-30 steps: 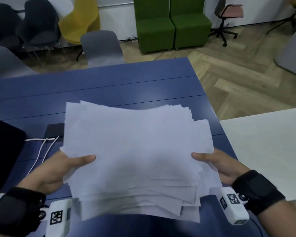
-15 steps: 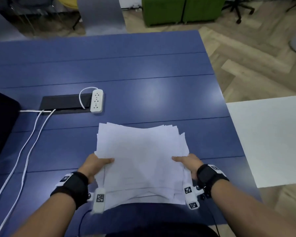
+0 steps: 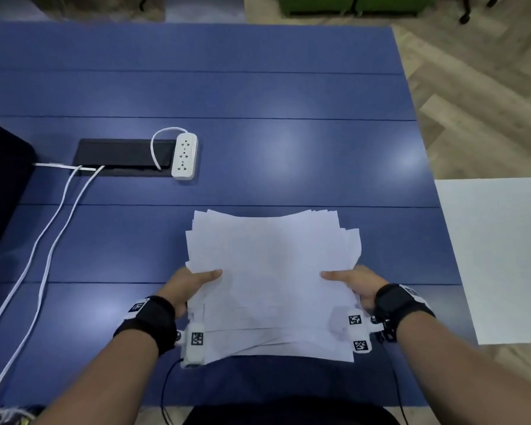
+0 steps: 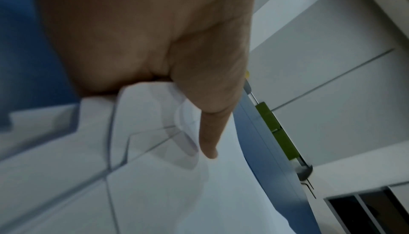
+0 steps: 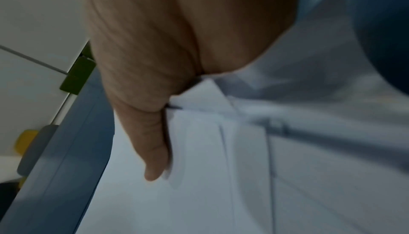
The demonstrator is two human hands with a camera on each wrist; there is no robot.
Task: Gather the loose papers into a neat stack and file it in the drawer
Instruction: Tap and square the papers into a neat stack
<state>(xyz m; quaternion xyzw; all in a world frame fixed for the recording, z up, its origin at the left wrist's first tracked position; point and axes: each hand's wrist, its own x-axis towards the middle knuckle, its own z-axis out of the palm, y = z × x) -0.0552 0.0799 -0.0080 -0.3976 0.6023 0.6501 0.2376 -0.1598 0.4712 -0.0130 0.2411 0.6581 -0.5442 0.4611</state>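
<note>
Blue table (image 3: 258, 87): it runs out well beyond your fingertips and under both your forearms; its near edge lies behind your wrists.
White surface (image 3: 500, 256): it sits off to the outer side of your right hand, well apart from the fingers.
Papers (image 3: 273, 277): the white sheets sit between your two hands, held over the near part of the table. The edges are uneven, with corners fanned out past your thumbs at the far end and stepped layers showing near your wrists. You cannot tell whether the underside touches the table.
Left hand (image 3: 190, 283): you grip the left edge of the papers, thumb (image 4: 208, 132) laid flat on the top sheet and pointing inward; the other fingers are hidden beneath the pile.
Right hand (image 3: 354, 280): you grip the right edge the same way, thumb (image 5: 152, 150) pressed on top, remaining fingers out of sight underneath.
Black panel (image 3: 123, 156): set into the table, far beyond your left fingertips.
Power strip (image 3: 184, 156): white, lying at the panel's right end, well ahead of your left thumb.
Cables (image 3: 43, 240): two white leads trail from the panel toward you, outside your left hand.
</note>
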